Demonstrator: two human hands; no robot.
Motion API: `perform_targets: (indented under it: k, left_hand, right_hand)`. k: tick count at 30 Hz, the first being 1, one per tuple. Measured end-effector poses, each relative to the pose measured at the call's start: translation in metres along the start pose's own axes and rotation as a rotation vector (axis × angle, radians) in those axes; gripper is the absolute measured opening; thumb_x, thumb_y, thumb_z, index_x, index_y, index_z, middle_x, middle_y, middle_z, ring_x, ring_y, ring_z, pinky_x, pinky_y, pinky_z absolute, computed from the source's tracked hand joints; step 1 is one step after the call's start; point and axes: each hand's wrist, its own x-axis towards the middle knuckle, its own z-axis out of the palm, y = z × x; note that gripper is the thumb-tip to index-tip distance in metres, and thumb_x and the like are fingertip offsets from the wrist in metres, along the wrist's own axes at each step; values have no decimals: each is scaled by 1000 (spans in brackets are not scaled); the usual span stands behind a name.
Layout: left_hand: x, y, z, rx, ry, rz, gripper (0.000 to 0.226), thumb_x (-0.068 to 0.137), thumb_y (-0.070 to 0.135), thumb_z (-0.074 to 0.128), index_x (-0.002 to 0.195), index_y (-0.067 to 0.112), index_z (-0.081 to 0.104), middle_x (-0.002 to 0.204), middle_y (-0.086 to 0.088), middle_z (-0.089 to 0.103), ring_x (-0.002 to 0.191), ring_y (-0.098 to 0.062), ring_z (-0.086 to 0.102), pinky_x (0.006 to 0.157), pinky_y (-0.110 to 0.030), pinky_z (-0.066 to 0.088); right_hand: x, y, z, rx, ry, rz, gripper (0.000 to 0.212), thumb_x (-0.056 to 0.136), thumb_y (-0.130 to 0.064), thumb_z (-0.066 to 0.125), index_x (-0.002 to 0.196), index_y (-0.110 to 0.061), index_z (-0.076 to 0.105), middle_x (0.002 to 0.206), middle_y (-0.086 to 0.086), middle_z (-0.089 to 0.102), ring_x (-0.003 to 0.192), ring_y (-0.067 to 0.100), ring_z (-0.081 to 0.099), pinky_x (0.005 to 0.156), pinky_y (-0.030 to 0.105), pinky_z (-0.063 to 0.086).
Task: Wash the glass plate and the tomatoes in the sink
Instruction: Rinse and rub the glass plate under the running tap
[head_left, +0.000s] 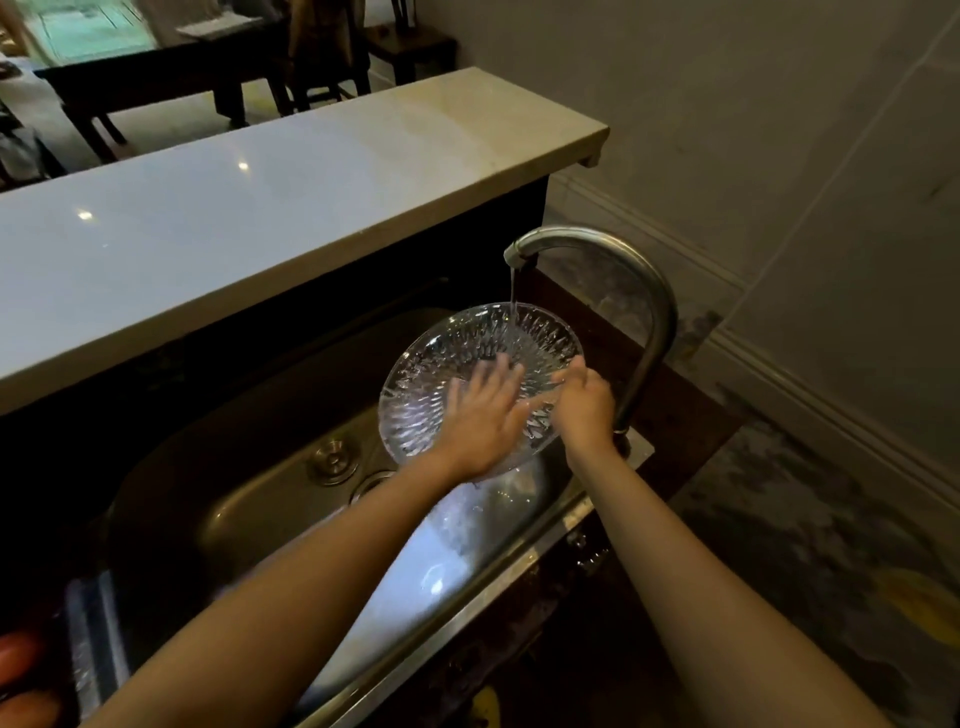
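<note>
The cut-glass plate (441, 364) is held tilted over the steel sink (218, 499), under a thin stream of water from the curved tap (597, 249). My left hand (480, 415) lies flat on the plate's inner face with fingers spread. My right hand (584, 402) grips the plate's right rim. Two reddish tomatoes (21, 660) show at the bottom left edge, beside the sink.
A long pale counter (260, 208) runs behind the sink. The sink drain plug (332, 460) sits below the plate. Dark dining furniture (171, 78) stands beyond the counter. A tiled wall rises to the right.
</note>
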Motion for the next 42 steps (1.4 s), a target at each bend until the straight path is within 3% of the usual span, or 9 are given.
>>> perform_targets:
  k: [3, 6, 10, 15, 22, 25, 29, 37, 42]
  left_hand:
    - [16, 17, -3, 32, -9, 118, 56, 98, 47, 16, 149, 28, 2, 158, 7, -5, 145, -11, -10, 117, -46, -10]
    - [37, 15, -13, 63, 11, 154, 56, 98, 46, 17, 149, 26, 5, 159, 7, -2, 145, -9, -6, 117, -41, -8]
    - [67, -9, -32, 28, 70, 117, 57, 97, 50, 14, 149, 28, 4, 159, 4, -1, 145, -12, -3, 115, -38, -5]
    - [62, -75, -42, 115, 52, -25, 57, 97, 51, 13, 149, 30, 5, 159, 5, -3, 145, -11, -5, 117, -40, -2]
    - [-13, -68, -12, -28, -15, -198, 62, 96, 52, 18, 148, 27, -3, 152, 8, -15, 142, -11, -12, 112, -39, -14]
    - [-29, -30, -1, -156, -64, -100, 59, 98, 48, 19, 148, 29, -7, 146, 11, -24, 141, -11, -18, 112, -38, -14]
    - [-6, 14, -15, -241, -21, 120, 53, 98, 39, 11, 147, 26, -4, 154, 11, -9, 137, -2, -15, 114, -31, -13]
    - [53, -11, -48, 102, 105, 287, 54, 98, 47, 15, 148, 30, 3, 156, 11, -3, 140, -3, -8, 117, -34, -7]
    - [76, -44, -66, 151, 146, 170, 57, 96, 51, 15, 148, 30, 6, 158, 6, 1, 142, -7, -7, 116, -39, -5]
  right_hand:
    - [1, 2, -4, 4, -7, 6, 48, 100, -37, 24, 86, -11, 62, 88, 9, 67, 84, 23, 63, 81, 39, 50]
    - [4, -1, -9, -23, 20, -33, 49, 101, -35, 24, 92, -6, 62, 91, 11, 67, 82, 22, 62, 73, 34, 47]
    - [2, -7, -4, -36, -21, -53, 47, 101, -36, 23, 94, -7, 60, 69, 8, 67, 58, 17, 60, 60, 29, 45]
    - [4, -13, 3, 5, 49, -44, 44, 101, -33, 22, 97, -7, 57, 65, 11, 68, 29, 2, 40, 44, 24, 34]
    - [11, -17, 13, -72, 89, -140, 49, 100, -38, 20, 107, -7, 56, 74, 10, 69, 69, 21, 62, 67, 29, 42]
    - [12, -17, 18, -91, 83, -149, 50, 100, -39, 20, 109, -7, 58, 84, 15, 70, 80, 26, 65, 69, 32, 45]
    - [5, -17, 23, -13, 35, -131, 55, 100, -39, 21, 104, -3, 63, 98, 15, 70, 89, 25, 65, 77, 34, 49]
    - [-3, -25, 15, 91, 6, -76, 52, 100, -40, 23, 80, -15, 64, 80, 10, 70, 73, 19, 66, 71, 34, 52]
    - [-7, -26, 10, 151, 66, -55, 51, 100, -38, 23, 84, -9, 61, 58, 13, 65, 29, 4, 45, 46, 26, 37]
